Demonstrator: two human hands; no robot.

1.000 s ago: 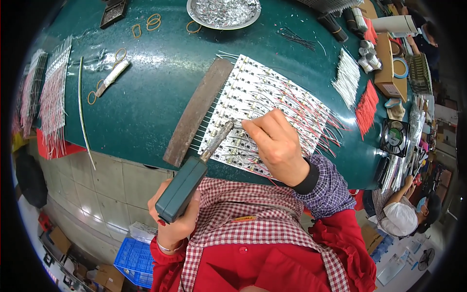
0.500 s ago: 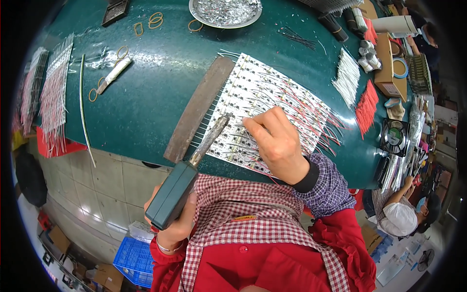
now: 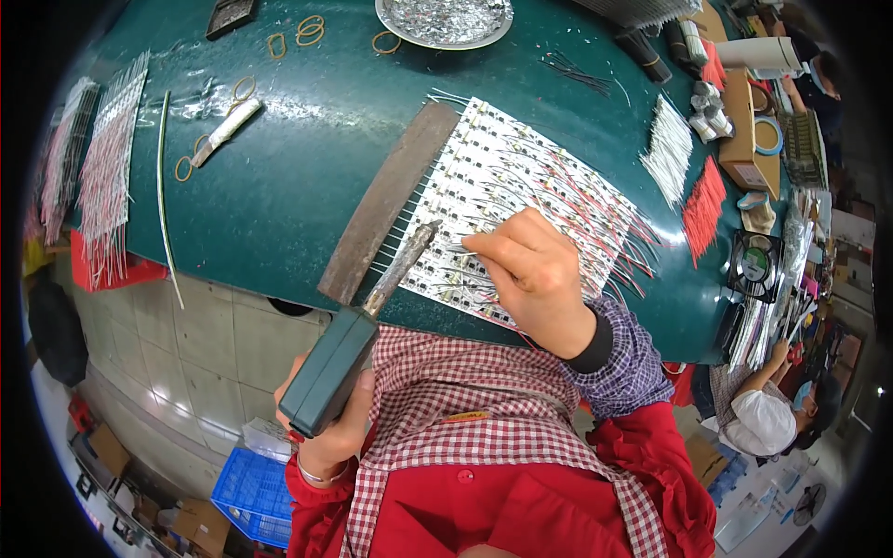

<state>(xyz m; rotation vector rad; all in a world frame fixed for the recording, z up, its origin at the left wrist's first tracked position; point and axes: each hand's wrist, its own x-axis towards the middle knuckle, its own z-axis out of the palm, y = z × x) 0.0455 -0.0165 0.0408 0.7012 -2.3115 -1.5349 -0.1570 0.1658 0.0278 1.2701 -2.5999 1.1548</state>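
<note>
My left hand [image 3: 353,409] is wrapped round the dark green handle of a soldering iron [image 3: 337,367]. The iron's crusted metal shaft slants up and right, its tip over the left part of a white circuit board panel [image 3: 456,195]. Rows of small black components and many black, white and red wires cover the panel. Close to the tip, my right hand [image 3: 535,270] pinches a thin dark wire [image 3: 458,247] between thumb and forefinger. Along the panel's left edge lies a flat brown bar [image 3: 391,200], with thin wire ends showing between them.
A metal dish of silvery scraps [image 3: 445,28] stands at the back. White wires [image 3: 667,149] and red wires [image 3: 704,209] lie in bundles on the right, beside a cardboard box [image 3: 749,139] and a small fan [image 3: 753,263]. Scissors [image 3: 223,135] and wired panels [image 3: 112,167] lie left.
The panel and table have shifted slightly right in view. My right hand has drawn a little nearer to me, and the wire at its fingertips shows more plainly. The iron stays almost still.
</note>
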